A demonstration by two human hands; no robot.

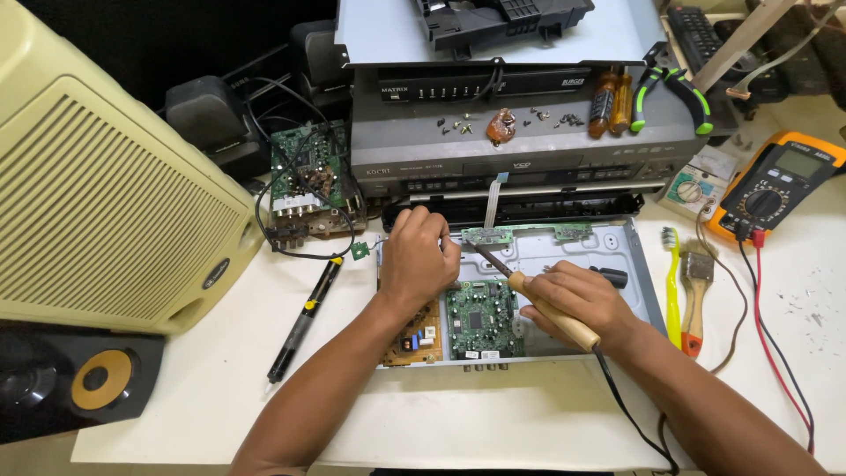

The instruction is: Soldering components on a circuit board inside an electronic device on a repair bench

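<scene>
Soldering at the narrow green strip board point(527, 233).
We grip the wooden-handled soldering iron point(553, 311) in closed right hand point(577, 302) fingers; left hand point(417, 257), curled, presses beside it. Next needs a steady tip.

A green circuit board point(481, 319) sits beside a tan one point(414, 338), the soldering iron point(539, 300) has a wooden-brown handle, right lie a yellow-green toothbrush point(672, 282) and orange multimeter point(774, 184), left a cream slatted speaker point(106, 203).
</scene>
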